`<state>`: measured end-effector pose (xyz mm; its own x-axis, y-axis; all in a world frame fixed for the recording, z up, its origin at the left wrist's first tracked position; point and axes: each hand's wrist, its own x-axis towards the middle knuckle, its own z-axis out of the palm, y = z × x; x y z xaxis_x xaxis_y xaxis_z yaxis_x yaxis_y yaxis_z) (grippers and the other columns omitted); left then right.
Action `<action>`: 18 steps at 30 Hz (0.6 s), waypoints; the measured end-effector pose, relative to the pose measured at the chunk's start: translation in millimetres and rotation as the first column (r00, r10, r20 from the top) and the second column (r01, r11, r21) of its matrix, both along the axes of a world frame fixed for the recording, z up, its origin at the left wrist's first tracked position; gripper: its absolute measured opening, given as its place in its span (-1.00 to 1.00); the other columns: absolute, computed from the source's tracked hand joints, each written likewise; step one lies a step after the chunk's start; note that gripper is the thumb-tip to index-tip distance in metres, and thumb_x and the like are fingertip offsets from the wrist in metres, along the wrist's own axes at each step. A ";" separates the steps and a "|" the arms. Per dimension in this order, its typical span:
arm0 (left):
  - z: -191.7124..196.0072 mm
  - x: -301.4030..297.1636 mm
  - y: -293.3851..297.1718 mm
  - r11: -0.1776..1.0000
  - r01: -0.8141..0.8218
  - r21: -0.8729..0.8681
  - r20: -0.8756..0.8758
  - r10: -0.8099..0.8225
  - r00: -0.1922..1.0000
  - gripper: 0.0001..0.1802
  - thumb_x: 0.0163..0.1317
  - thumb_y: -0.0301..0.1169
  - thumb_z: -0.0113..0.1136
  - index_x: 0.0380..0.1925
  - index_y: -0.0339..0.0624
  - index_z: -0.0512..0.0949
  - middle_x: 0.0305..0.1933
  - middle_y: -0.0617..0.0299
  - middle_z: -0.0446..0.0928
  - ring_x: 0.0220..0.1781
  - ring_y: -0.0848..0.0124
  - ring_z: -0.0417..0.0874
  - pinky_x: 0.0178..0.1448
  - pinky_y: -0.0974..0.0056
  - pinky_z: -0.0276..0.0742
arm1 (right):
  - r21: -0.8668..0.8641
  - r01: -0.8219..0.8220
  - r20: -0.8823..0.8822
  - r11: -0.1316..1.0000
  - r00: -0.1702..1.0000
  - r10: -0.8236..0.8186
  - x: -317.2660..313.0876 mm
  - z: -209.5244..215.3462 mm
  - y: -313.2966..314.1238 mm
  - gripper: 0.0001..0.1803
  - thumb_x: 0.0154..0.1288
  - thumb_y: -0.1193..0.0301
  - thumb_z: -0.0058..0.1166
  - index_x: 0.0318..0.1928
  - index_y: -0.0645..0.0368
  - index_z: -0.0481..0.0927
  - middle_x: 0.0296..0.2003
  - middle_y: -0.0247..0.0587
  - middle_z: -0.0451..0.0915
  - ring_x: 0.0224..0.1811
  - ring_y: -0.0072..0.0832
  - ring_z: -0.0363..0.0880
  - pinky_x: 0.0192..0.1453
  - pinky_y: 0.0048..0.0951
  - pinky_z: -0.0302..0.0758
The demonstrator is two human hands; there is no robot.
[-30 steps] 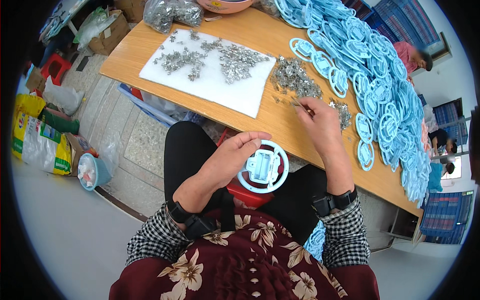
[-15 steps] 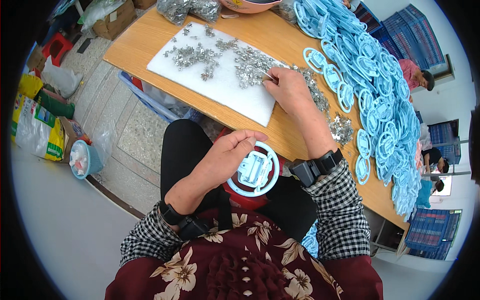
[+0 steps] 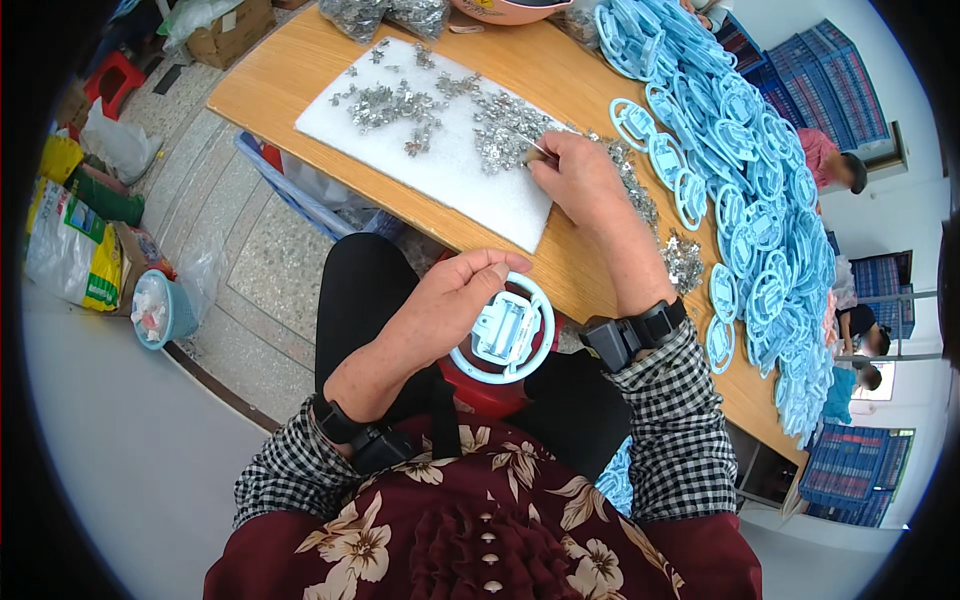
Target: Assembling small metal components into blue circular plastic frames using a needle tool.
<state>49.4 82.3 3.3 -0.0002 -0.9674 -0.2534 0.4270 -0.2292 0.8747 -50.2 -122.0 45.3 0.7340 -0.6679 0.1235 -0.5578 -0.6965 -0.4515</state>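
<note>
My left hand (image 3: 455,302) holds a light-blue plastic ring part (image 3: 505,335) by its upper rim, thumb on top. Inside the ring is a rectangular blue housing with a hollow. Over the table my right hand (image 3: 580,172) pinches thin metal tweezers (image 3: 538,148), their tip at a heap of small silver metal clips (image 3: 500,130). Whether a clip sits in the tip is too small to tell. The clips lie on a white foam sheet (image 3: 470,205), with more clips (image 3: 682,262) scattered on the wood to the right of my right hand.
A large pile of blue ring parts (image 3: 760,200) covers the right side of the wooden table (image 3: 270,85). Bags of metal pieces (image 3: 385,15) and a pink bowl (image 3: 510,8) stand at the far edge. A blue crate (image 3: 300,195) is below the table; other people sit far right.
My left hand and the ring part have shifted slightly left and up. The right hand stays at the clip heap with the tweezers, nearly still.
</note>
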 end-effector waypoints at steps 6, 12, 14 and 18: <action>-1.0 -1.3 -0.3 1.000 -0.015 -0.020 0.025 0.015 1.000 -0.68 0.58 -0.33 -0.08 0.12 -0.27 0.53 -0.17 0.33 0.63 -0.17 0.64 0.62 -0.04 0.46 0.59 | 0.024 -0.019 0.100 1.000 0.995 0.017 -6.6 -11.4 -1.7 -0.82 0.18 0.46 0.12 -0.24 0.30 0.64 -0.31 0.15 0.65 -0.21 0.07 0.63 -0.11 -0.09 0.54; -1.2 -2.9 1.3 1.000 -0.003 -0.015 0.039 0.004 0.999 -0.68 0.57 -0.33 -0.07 0.12 -0.28 0.53 -0.18 0.34 0.62 -0.17 0.64 0.61 -0.04 0.45 0.59 | -0.010 -0.110 -0.038 0.994 0.993 0.110 -1.8 -3.7 -11.3 -0.77 0.26 0.42 0.19 -0.09 0.21 0.65 -0.22 0.00 0.67 -0.22 -0.18 0.65 -0.09 -0.24 0.56; 1.0 -2.5 1.7 1.000 -0.009 -0.013 0.042 0.009 0.999 -0.68 0.57 -0.34 -0.06 0.12 -0.29 0.53 -0.18 0.34 0.62 -0.17 0.64 0.61 -0.05 0.45 0.59 | 0.030 -0.107 -0.057 0.994 0.992 0.108 -1.8 -2.3 -11.5 -0.76 0.26 0.42 0.19 -0.07 0.21 0.65 -0.22 0.01 0.67 -0.20 -0.17 0.65 -0.08 -0.23 0.56; -0.7 -0.1 2.4 1.000 -0.018 -0.021 0.036 0.019 0.999 -0.69 0.55 -0.37 -0.05 0.11 -0.31 0.54 -0.18 0.34 0.62 -0.17 0.64 0.61 -0.06 0.45 0.59 | 0.004 -0.108 -0.018 0.994 0.994 0.109 -1.7 -1.3 -6.3 -0.77 0.23 0.45 0.16 -0.10 0.24 0.66 -0.21 0.06 0.67 -0.17 -0.08 0.65 -0.07 -0.19 0.56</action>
<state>49.3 84.8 2.6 0.0267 -0.9721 -0.2329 0.3990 -0.2033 0.8941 -51.9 -128.3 44.0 0.8042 -0.5845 0.1078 -0.4869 -0.7519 -0.4444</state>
